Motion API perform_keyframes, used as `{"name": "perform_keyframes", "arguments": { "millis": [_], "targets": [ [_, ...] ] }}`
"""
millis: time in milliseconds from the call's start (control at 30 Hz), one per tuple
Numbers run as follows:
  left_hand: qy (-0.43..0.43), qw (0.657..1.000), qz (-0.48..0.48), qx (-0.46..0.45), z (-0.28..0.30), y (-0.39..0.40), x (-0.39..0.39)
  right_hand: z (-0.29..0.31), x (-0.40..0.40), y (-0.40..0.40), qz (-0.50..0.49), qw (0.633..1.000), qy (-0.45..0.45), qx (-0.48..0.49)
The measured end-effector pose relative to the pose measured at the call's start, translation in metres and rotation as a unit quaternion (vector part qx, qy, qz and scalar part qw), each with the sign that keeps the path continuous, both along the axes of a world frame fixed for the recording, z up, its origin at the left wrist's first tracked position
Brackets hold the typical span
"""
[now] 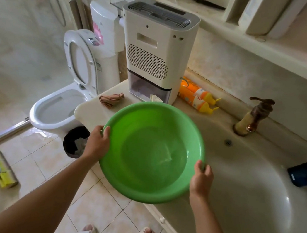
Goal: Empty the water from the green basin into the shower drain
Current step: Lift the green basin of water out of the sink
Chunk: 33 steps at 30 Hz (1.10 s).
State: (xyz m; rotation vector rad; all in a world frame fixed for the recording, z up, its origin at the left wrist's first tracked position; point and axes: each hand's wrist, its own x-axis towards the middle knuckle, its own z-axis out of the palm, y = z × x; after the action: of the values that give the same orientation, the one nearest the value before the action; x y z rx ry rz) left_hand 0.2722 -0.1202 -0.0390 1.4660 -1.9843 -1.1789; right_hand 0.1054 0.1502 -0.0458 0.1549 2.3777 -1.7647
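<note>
Beige bathroom tiles run under a cream vanity counter with a sunken sink. Over the counter's front edge, at the sink's left rim, sits the green basin, a shallow pool of water in its bottom. The left hand grips the basin's left rim, fingers curled over the lip; the right hand grips the right rim, thumb inside. At the counter's back stand a white dehumidifier, two orange bottles lying flat, and a bronze tap. A brown rag lies at the counter's left corner, beside the open toilet
</note>
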Motion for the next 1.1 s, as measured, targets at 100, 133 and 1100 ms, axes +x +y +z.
{"name": "perform_keyframes", "arguments": {
  "millis": [100,133,1100],
  "targets": [
    [0.022,0.999,0.017,0.019,0.0,0.001,0.0,0.001,0.0,0.001,0.0,1.0,-0.021,-0.018],
    [0.029,0.999,0.022,0.03,0.0,0.0,0.001,0.003,0.0,-0.001,-0.003,0.999,-0.036,-0.032],
    [0.129,0.982,0.12,0.067,0.053,-0.214,0.173,0.077,0.112,-0.247,0.078,0.984,-0.131,-0.091]
  ]
}}
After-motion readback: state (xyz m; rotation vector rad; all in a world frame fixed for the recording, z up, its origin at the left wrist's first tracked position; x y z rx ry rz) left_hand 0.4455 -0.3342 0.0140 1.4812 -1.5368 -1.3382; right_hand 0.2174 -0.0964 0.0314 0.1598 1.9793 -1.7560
